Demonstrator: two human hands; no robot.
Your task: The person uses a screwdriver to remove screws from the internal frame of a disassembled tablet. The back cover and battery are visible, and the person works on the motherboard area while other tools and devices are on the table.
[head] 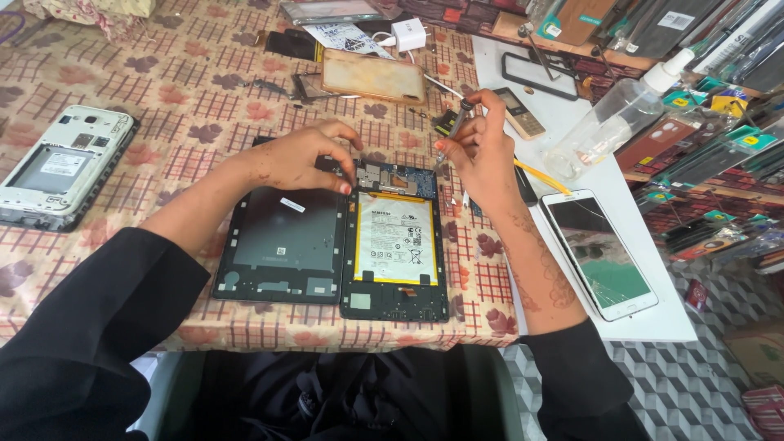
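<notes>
From the head camera, an opened tablet (394, 245) lies face down near the front edge of a table covered with a leaf-patterned cloth (163, 98), its yellow-bordered battery (396, 238) and circuit board (392, 178) exposed. Its dark back cover (282, 245) lies just beside it on the left, touching its edge. The left hand (306, 159) rests over the top of the back cover, fingers curled, fingertips pressing at the board's upper left corner. The right hand (482, 147) is closed around a small screwdriver (452, 131), its tip pointing down toward the board's upper right corner. A cracked white phone (600, 253) lies to the right on a white board, a clear spray bottle (616, 122) beyond it, and an opened white phone (61, 163) well apart at left.
</notes>
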